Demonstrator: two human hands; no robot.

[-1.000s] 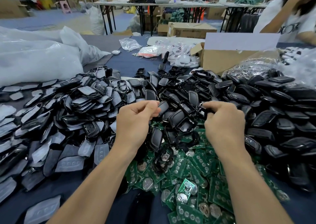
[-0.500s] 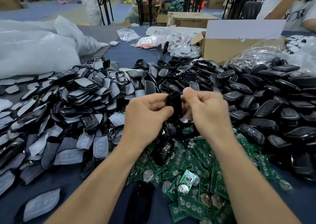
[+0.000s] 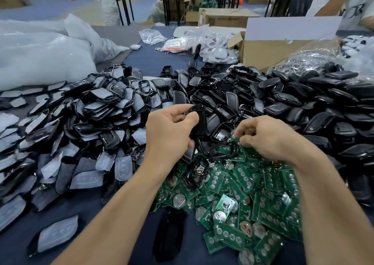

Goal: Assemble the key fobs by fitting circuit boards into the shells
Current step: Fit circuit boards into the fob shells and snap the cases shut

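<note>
Left hand (image 3: 172, 133): fingers and thumb curled round a black shell (image 3: 199, 123), held above the counter (image 3: 89, 202).
Right hand (image 3: 269, 137): curled fingertips on the green circuit boards (image 3: 242, 183) beneath it; I cannot tell whether one is pinched.
Risk: the overlapping boards may lift in twos or slip, and a board seated the wrong way round would jam in the shell.
Change: half a second ago both hands met on the shell; now the right has dropped to the boards.

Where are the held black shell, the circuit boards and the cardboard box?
black shell (image 3: 199, 123): head view, its middle.
circuit boards (image 3: 242, 175): head view, a central board.
cardboard box (image 3: 261, 54): head view, front wall.
</note>
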